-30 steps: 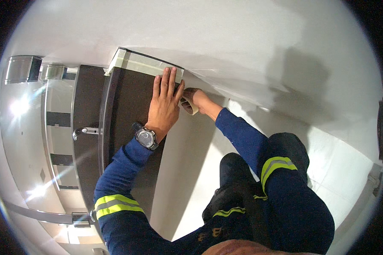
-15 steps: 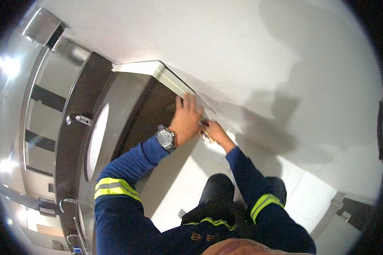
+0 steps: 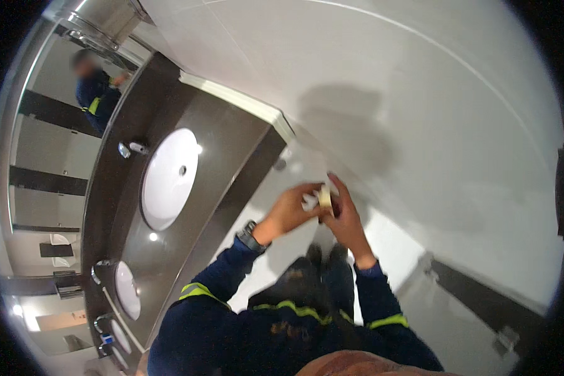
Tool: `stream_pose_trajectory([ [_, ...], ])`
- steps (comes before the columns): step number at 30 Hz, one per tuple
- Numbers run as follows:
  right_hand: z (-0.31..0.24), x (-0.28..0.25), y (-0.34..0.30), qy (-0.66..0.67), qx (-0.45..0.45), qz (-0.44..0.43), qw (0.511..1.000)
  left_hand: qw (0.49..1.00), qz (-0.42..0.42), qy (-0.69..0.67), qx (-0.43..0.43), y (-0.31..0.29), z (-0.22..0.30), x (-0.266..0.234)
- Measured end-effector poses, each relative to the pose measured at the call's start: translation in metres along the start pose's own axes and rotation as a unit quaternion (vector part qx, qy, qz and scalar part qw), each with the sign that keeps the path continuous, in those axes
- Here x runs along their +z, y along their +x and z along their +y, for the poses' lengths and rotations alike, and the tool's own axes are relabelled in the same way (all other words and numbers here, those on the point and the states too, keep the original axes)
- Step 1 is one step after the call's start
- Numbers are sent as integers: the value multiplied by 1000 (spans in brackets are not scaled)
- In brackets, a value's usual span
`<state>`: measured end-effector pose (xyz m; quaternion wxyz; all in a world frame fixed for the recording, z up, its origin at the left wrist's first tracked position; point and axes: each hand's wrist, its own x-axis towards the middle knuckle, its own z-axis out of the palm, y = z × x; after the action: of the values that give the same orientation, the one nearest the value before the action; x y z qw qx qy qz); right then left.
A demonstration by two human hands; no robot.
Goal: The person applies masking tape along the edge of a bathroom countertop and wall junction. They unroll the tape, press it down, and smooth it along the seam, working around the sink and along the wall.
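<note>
A roll of cream masking tape (image 3: 325,197) is held between my two hands, in front of the wall. My right hand (image 3: 347,220) grips it from the right, its index finger stretched up beside the roll. From the left, my left hand (image 3: 288,213) closes its fingertips and thumb at the roll's other side. A small whitish piece shows between the left fingers; I cannot tell whether it is loose tape. A pale strip (image 3: 235,99), which looks like tape, runs along the low ledge where the dark counter (image 3: 222,135) meets the wall.
White oval basins (image 3: 169,182) are set in the counter to the left, with chrome taps (image 3: 131,149) behind them. A long mirror (image 3: 50,138) lines that side. The pale wall (image 3: 432,125) rises ahead and right. A partition (image 3: 482,294) stands at lower right.
Both hands have drawn back from the counter's front corner and come together around the tape roll. My left hand has left the ledge. The view has shifted, showing more of the basins.
</note>
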<state>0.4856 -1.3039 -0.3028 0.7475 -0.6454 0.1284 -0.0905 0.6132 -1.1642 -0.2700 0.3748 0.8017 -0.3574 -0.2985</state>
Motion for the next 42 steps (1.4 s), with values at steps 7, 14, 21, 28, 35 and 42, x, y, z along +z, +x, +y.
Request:
stream_pose_trajectory([
  [7,-215,0,-47,-44,-73,-68,994,974,152,-41,161,-72,187,-71],
  [14,-276,17,-92,-31,-195,-57,979,951,219,-13,218,-121,261,-84],
  [21,-274,21,-133,-137,-137,-76,978,956,214,-135,151,-126,222,-110],
  [28,-251,-20,-143,-318,-33,-54,946,892,410,-174,74,-72,39,-328],
  [35,-249,15,-63,-437,-122,-27,891,891,426,-142,61,20,-79,-462],
  [42,-173,96,105,-516,-132,10,846,907,406,-105,31,164,-242,-535],
])
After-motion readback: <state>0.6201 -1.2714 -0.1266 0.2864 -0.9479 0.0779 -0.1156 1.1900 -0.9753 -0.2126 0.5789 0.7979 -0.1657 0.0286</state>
